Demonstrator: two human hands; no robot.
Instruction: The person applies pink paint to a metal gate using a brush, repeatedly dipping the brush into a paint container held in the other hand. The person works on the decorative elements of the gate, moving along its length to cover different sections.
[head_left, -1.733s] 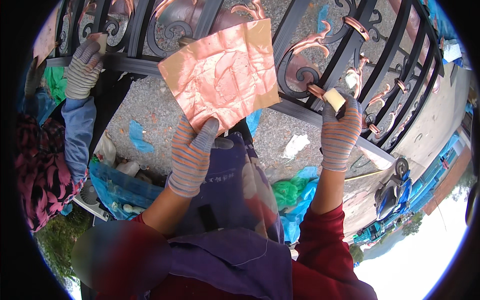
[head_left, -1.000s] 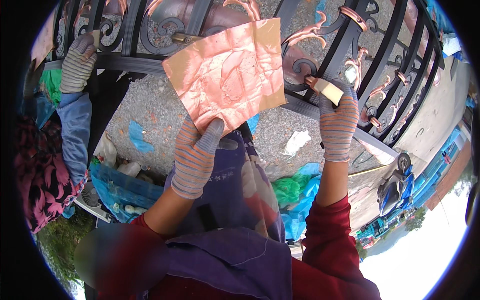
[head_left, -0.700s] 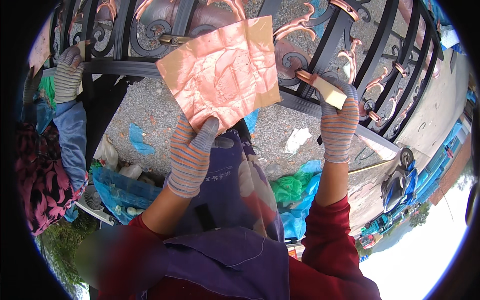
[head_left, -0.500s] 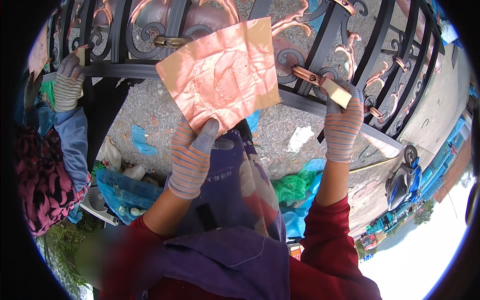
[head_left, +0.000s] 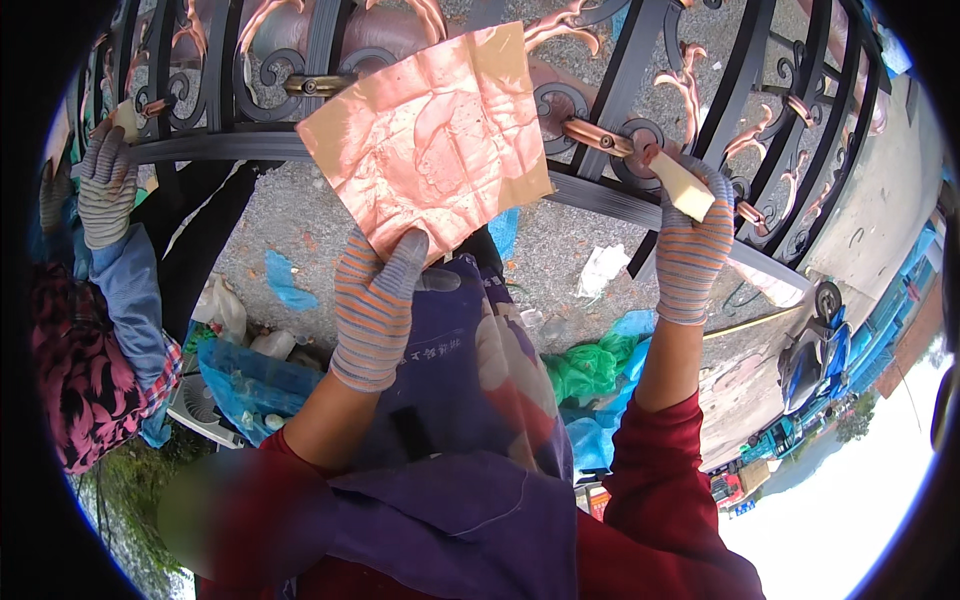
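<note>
My left hand (head_left: 375,310), in a striped knit glove, pinches the near corner of a square of cardboard (head_left: 430,130). Wet-looking copper-pink paint covers most of the cardboard, leaving brown corners bare. In my right hand (head_left: 697,240), gloved alike, is a pale yellow sponge piece (head_left: 682,188) with a paint-stained tip. That tip is at the black scroll (head_left: 638,150) just right of a copper-coloured collar (head_left: 597,137); whether it touches cannot be made out. Both belong to a black metal fence panel (head_left: 590,195) with copper-coloured leaf ornaments. Left of the cardboard, another collar (head_left: 318,86) looks dull brass.
At the left, a co-worker's gloved hand (head_left: 107,190) holds a sponge (head_left: 125,120) to the same panel. Below lie a blue plastic sheet (head_left: 250,375), a green bag (head_left: 590,370) and white scrap (head_left: 602,270) on gritty ground. A scooter (head_left: 805,365) stands at the right.
My right hand has shifted the sponge from the collar's end to the scroll beside it. The cardboard stays in my left hand. The co-worker's hand has moved left and down; the whole view has shifted slightly.
</note>
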